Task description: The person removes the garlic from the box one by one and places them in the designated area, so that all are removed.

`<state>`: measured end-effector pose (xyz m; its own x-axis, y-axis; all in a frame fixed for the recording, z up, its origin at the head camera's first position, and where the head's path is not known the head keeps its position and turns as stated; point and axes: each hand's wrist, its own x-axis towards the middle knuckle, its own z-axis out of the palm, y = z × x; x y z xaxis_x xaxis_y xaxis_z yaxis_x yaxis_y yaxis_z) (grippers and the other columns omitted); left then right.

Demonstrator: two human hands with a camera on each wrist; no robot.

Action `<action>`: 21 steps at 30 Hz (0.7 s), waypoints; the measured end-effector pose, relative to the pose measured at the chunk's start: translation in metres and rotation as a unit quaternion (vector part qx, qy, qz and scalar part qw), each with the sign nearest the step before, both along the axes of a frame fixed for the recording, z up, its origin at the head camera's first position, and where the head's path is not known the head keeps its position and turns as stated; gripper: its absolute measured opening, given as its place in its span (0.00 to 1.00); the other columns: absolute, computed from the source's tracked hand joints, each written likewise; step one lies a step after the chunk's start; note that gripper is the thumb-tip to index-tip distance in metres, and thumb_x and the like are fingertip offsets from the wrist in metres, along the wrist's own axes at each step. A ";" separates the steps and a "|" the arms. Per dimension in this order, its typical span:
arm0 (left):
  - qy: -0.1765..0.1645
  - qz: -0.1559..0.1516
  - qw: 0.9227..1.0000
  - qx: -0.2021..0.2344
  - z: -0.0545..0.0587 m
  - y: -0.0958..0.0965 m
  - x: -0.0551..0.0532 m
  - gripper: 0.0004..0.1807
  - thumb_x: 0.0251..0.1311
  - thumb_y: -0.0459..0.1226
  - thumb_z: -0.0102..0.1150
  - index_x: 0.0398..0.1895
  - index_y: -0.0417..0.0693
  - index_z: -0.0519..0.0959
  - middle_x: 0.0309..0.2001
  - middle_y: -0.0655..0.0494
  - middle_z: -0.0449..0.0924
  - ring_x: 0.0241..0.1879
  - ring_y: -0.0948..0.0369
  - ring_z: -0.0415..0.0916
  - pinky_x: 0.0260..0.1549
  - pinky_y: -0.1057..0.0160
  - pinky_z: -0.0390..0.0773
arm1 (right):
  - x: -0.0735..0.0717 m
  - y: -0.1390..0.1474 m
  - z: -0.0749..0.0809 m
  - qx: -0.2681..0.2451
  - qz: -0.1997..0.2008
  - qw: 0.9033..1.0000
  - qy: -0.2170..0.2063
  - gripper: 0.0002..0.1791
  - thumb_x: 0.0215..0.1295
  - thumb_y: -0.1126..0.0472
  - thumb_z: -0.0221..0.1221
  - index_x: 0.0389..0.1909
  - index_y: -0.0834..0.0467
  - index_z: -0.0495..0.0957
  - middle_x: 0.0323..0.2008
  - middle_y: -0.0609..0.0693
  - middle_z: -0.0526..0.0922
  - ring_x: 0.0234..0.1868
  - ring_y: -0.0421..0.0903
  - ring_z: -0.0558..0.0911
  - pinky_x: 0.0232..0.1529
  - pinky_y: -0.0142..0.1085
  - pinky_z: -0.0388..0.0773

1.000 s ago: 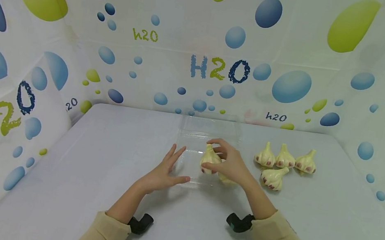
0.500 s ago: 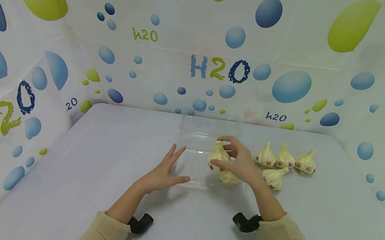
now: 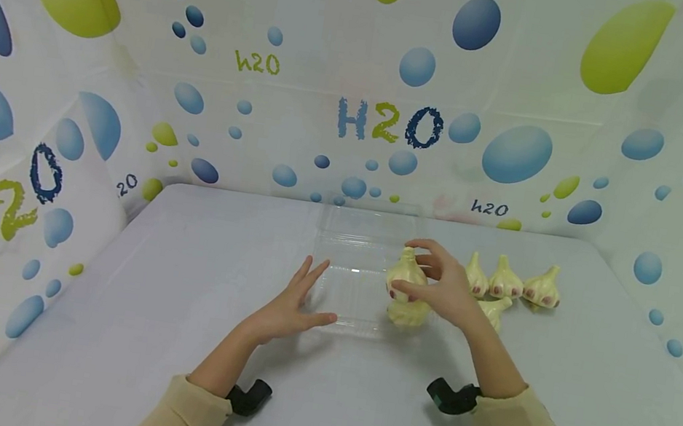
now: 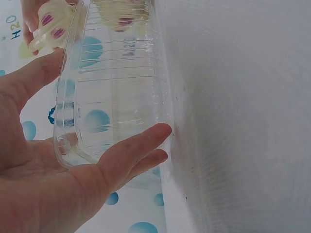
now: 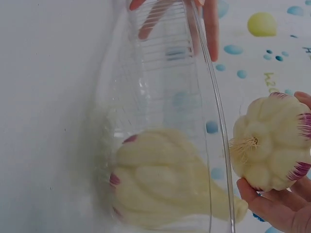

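Note:
A clear plastic container point(image 3: 341, 325) lies at mid-table. My left hand point(image 3: 286, 315) rests against its left end with fingers spread and straight; in the left wrist view the thumb and fingers bracket the container's corner. Between thumb and fingers my right hand point(image 3: 449, 292) grips a garlic bulb point(image 3: 406, 270), stem up, over the container's right part. The right wrist view shows the root side of this held garlic bulb point(image 5: 269, 141), just outside the rim. Inside, at the right end, another garlic bulb point(image 5: 160, 179) is seen through the wall, its stem reaching the rim.
The container's clear lid point(image 3: 369, 224) is folded back toward the patterned backdrop point(image 3: 301, 126). On the right of the table sit several more garlic bulbs point(image 3: 506, 280), partly behind my right hand. White cloth point(image 3: 173, 276) covers the table.
My right hand has carried its garlic bulb to the right, from the container's middle to above the bulb at the right end. The left hand has stayed still.

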<state>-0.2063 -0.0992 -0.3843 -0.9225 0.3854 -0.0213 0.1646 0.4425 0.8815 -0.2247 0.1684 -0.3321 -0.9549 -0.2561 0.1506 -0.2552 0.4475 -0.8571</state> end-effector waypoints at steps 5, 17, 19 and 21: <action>0.002 -0.002 1.000 0.002 0.000 0.000 0.000 0.49 0.52 0.42 0.65 0.72 0.61 0.44 0.72 0.49 0.24 0.67 0.43 0.44 0.59 0.44 0.56 | 0.002 0.008 0.003 -0.004 -0.010 1.000 -0.018 0.35 0.47 0.49 0.69 0.57 0.46 0.66 0.56 0.59 0.71 0.55 0.58 0.72 0.51 0.52 0.70; 0.004 -0.005 1.000 0.000 -0.001 -0.001 0.000 0.50 0.52 0.43 0.65 0.72 0.61 0.43 0.71 0.48 0.24 0.68 0.43 0.42 0.59 0.43 0.56 | 0.004 0.030 0.005 -0.013 -0.022 1.000 0.003 0.35 0.49 0.52 0.68 0.58 0.50 0.65 0.56 0.62 0.71 0.54 0.59 0.73 0.47 0.52 0.73; 0.003 -0.005 1.000 -0.001 -0.001 0.000 0.000 0.50 0.52 0.43 0.65 0.72 0.61 0.43 0.71 0.48 0.24 0.68 0.43 0.42 0.59 0.44 0.56 | 0.005 0.034 0.005 -0.010 -0.031 0.999 0.005 0.35 0.49 0.52 0.68 0.58 0.50 0.65 0.56 0.61 0.71 0.54 0.59 0.73 0.46 0.51 0.74; 0.003 -0.004 1.000 -0.002 0.000 0.000 0.000 0.50 0.52 0.43 0.65 0.72 0.60 0.43 0.71 0.48 0.24 0.67 0.43 0.43 0.59 0.44 0.56 | 0.006 0.038 0.007 -0.007 -0.038 0.999 0.005 0.34 0.50 0.52 0.68 0.58 0.49 0.65 0.56 0.62 0.70 0.54 0.59 0.72 0.45 0.50 0.75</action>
